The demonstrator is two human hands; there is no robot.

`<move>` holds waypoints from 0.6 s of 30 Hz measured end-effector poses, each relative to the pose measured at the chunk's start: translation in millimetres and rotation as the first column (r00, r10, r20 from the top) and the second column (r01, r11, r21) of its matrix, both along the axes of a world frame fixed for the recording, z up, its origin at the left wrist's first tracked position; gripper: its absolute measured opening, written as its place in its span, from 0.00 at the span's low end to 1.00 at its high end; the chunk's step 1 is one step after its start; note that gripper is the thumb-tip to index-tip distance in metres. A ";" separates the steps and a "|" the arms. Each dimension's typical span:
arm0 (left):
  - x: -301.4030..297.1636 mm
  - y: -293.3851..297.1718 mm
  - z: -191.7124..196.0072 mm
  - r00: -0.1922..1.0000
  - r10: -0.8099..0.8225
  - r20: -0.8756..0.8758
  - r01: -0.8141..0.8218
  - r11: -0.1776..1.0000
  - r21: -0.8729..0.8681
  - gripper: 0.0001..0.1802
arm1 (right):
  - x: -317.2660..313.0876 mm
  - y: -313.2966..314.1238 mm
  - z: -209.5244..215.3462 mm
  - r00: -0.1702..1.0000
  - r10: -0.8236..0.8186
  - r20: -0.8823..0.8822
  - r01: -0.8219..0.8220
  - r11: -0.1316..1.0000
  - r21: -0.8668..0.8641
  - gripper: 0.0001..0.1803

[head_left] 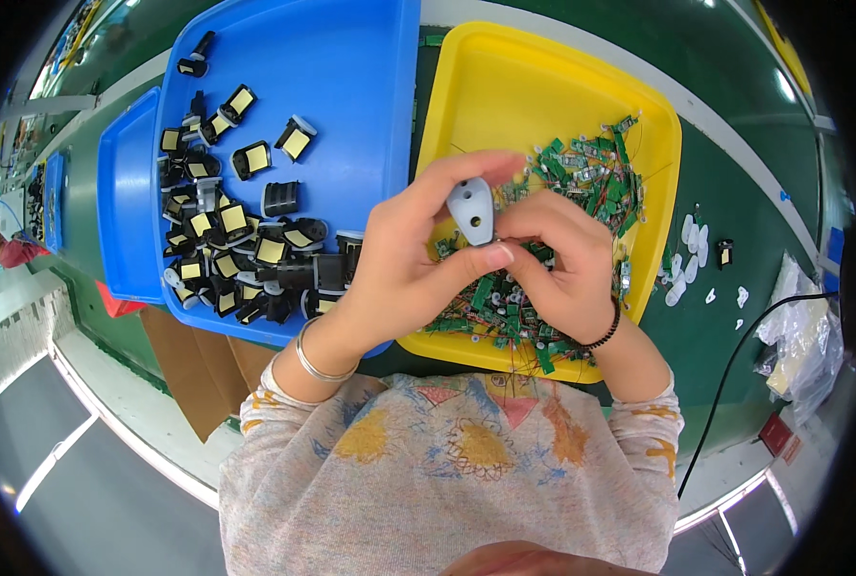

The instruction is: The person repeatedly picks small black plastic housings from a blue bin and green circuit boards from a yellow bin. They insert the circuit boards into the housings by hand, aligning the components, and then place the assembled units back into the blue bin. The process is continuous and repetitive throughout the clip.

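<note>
My left hand (399, 250) is closed around a small grey plastic housing (471, 204), a rounded, tapering piece with two dark holes in the face turned up. Its thumb presses along the lower end while the index finger curls over the top. Close against the same end, my right hand (567, 264) has thumb and fingers pinched together; whatever sits between them is hidden. Both hands are over the near left part of a yellow tray (466, 58), where many green circuit boards (596, 178) with thin wires lie heaped.
A blue tray (351, 58) at left holds many black parts (233, 219) with pale yellow pads. Another blue tray (121, 211) lies beyond it. On the green table at right are white oval pieces (694, 240), a black part (725, 252), a plastic bag (800, 336) and a black cable (735, 357).
</note>
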State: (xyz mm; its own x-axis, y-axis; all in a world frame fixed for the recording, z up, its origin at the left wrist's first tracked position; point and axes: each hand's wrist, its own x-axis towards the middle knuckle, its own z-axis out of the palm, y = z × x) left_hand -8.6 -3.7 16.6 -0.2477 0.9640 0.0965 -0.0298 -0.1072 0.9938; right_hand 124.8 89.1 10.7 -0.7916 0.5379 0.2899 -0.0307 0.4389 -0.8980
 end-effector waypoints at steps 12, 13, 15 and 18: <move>-100.6 -6.7 -41.8 -0.038 -0.075 -0.996 -0.760 0.649 -0.020 0.20 | -19.8 247.2 -58.4 0.729 -0.599 0.332 0.095 0.569 0.817 0.08; -102.9 -7.9 -44.2 -0.026 -0.085 -0.996 -0.761 0.648 -0.036 0.19 | -21.6 251.0 -64.7 0.693 -0.619 0.371 0.079 0.576 0.814 0.08; -100.7 -5.3 -44.2 0.069 -0.083 -0.994 -0.759 0.643 -0.107 0.16 | -19.7 249.5 -72.5 0.731 -0.595 0.333 0.159 0.624 0.765 0.09; -92.7 -2.8 -42.7 0.136 -0.084 -0.987 -0.739 0.655 -0.157 0.13 | -17.2 202.7 -44.8 0.878 -0.447 0.172 0.104 0.528 0.843 0.14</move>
